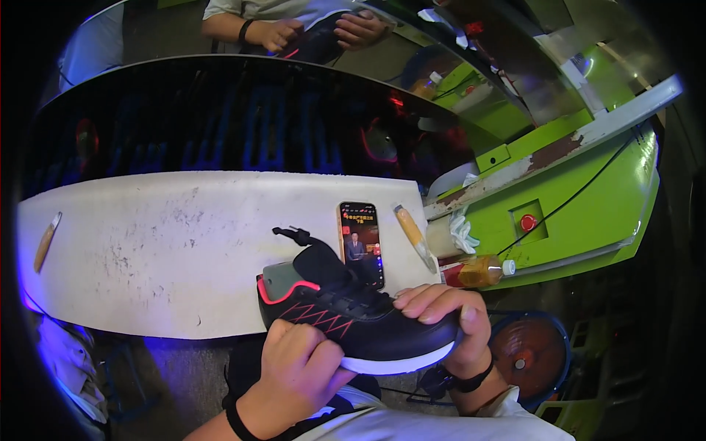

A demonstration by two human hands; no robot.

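Observation:
A black sneaker [382, 329] with a white sole, red zigzag stitching and a red-edged grey lining at the heel is held between my two hands, its toe to the right. My left hand [298, 367] has its fingers curled against the near side of the shoe at the sole edge. Over the toe, the fingers of my right hand [452, 316] wrap from the far side, with the palm behind the sole hidden. A cord with a black toggle [294, 235] sticks out above the tongue. The heel overlaps the white worktop [147, 242].
A phone [362, 246] with a lit screen lies just beyond the shoe. Wooden-handled tools [414, 235] lie at both ends of the worktop. To the right are a bottle [482, 272], a green machine panel [581, 213] with a red button, and a fan [526, 353].

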